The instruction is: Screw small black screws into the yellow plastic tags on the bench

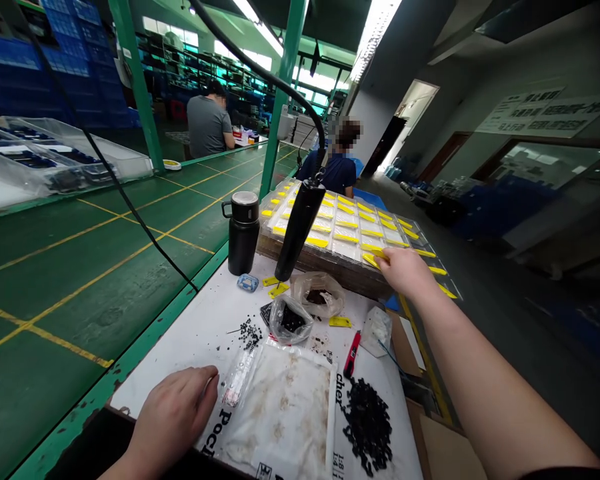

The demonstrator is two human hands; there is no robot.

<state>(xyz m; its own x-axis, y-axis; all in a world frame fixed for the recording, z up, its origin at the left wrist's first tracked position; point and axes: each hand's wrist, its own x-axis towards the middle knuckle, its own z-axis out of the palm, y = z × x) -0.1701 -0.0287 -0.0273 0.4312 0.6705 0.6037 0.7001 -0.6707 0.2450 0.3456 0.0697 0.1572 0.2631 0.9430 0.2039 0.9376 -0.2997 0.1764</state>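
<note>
My right hand (405, 270) reaches to the front edge of a clear compartment tray (347, 249) at the back right. Its fingers are closed on a yellow flat piece (371, 259); similar yellow pieces lie in the tray's rows. My left hand (177, 403) rests on the white table near its front left, fingers curled; whatever may be inside is hidden. Beside it lies a stained white padded sheet (285, 400). A black electric screwdriver (300, 230) hangs from a cable above more yellow pieces (279, 290). One further yellow piece (340, 321) lies to their right.
Two plastic bags of small parts (290, 320) stand mid-table, with loose black bits (250, 333) beside them. A red utility knife (353, 353) and a pile of black parts (367, 423) lie right. A black thermos (243, 233) stands behind. Two people sit farther off by the green conveyor (145, 233).
</note>
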